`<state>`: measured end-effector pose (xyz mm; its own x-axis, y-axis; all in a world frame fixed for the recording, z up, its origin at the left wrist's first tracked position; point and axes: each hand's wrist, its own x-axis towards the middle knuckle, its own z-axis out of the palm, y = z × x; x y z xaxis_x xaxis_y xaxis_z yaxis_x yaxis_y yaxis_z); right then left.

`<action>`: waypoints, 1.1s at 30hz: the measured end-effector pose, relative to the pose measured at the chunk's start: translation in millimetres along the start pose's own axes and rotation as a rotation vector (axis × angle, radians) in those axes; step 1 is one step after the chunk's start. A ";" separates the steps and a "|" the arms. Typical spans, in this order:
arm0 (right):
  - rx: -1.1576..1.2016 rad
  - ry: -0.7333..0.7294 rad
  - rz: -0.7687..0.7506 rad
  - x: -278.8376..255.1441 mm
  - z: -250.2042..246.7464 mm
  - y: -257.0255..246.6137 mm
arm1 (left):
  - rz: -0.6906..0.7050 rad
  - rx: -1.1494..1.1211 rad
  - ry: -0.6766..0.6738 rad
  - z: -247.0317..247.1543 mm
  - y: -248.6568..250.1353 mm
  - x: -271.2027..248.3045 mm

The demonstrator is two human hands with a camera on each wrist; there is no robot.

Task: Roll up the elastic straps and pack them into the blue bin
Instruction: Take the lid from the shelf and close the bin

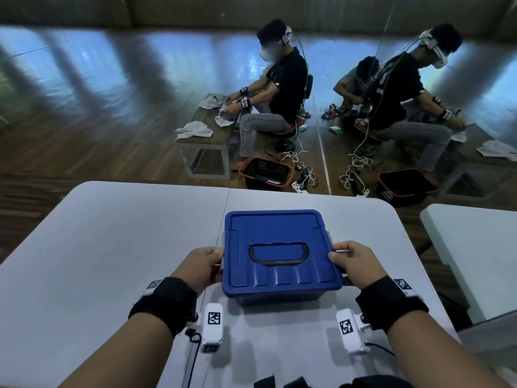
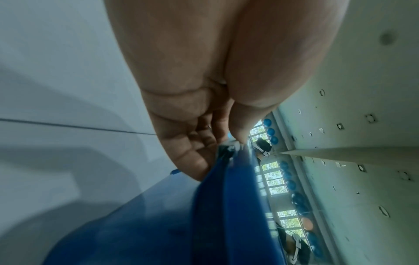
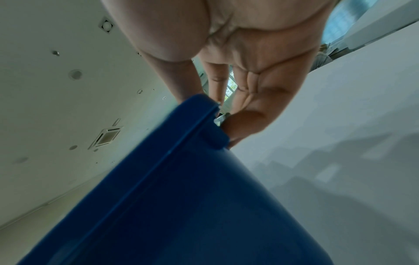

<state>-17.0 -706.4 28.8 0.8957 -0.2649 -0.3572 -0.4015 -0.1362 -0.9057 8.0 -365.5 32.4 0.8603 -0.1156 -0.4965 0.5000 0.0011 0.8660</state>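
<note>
L hand [image 1: 202, 266] and R hand [image 1: 354, 263] each grip 1 side of the bin [image 1: 282, 296], at the rim just under the lid [image 1: 279, 247]. L wrist view: thumb on top of the rim edge, fingers [image 2: 192, 161] curled beneath it, so a pinch on the lip. R wrist view: same, thumb over the lid edge, fingers [image 3: 244, 122] hooked under by a small side tab w/ a bit of metal, prob. a latch or handle pivot. Both grips closed on the bin, not spread.

Bin sits on the table [image 1: 112, 247], centre, near the front edge, lid on, carry handle [image 1: 278, 254] lying flat in its recess. Can't tell if the bin is raised off the table or resting.

Handling, my read: hard plastic, stiff, smooth, somewhat slippery; likely light, contents unseen. The rim lip is the best hold, 2 hands opposite each other keep it level. Lid prob. snaps on, so lift from the side edges near the tabs, not the middle. Handle would do for a 1-hand carry.

Straps [image 1: 265, 383]: dark fabric pieces at the bottom of the head view, near the table's front edge, mostly cut off. Likely soft, limp, springy, so rolls may unwind unless held tight.

Lid must come off before packing.
</note>
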 end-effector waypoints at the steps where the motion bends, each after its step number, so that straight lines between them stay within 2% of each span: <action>1: -0.001 0.008 -0.003 -0.9 0.2 1.3 | 0.001 0.017 -0.001 -1.0 0.5 0.7; 6: -0.020 0.067 -0.052 -5.7 -0.2 8.9 | -0.005 0.057 0.000 -4.6 2.7 2.8; 12: -0.194 0.158 -0.172 -16.4 2.2 11.2 | -0.009 0.118 0.002 -8.7 4.0 2.8; 18: -0.616 0.215 -0.274 -19.7 6.0 8.3 | 0.105 0.221 0.060 -5.5 12.1 -1.0; 23: -0.827 0.281 -0.303 -23.2 14.8 -9.7 | 0.138 0.310 -0.024 1.3 23.1 -5.8; 26: -0.742 0.347 -0.308 -24.8 12.7 -17.1 | 0.133 0.303 -0.013 0.7 22.7 -3.8; 30: -0.490 0.415 -0.300 -26.3 4.7 -24.4 | 0.125 0.300 0.010 -0.7 23.3 -0.9; 33: -0.480 0.429 -0.283 -23.1 0.4 -23.8 | 0.120 0.247 0.014 -0.7 23.4 -0.6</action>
<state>-28.0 -696.7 58.5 0.8630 -0.4974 0.0883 -0.2931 -0.6354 -0.7144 19.3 -364.7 53.0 0.9141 -0.1153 -0.3888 0.3566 -0.2281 0.9060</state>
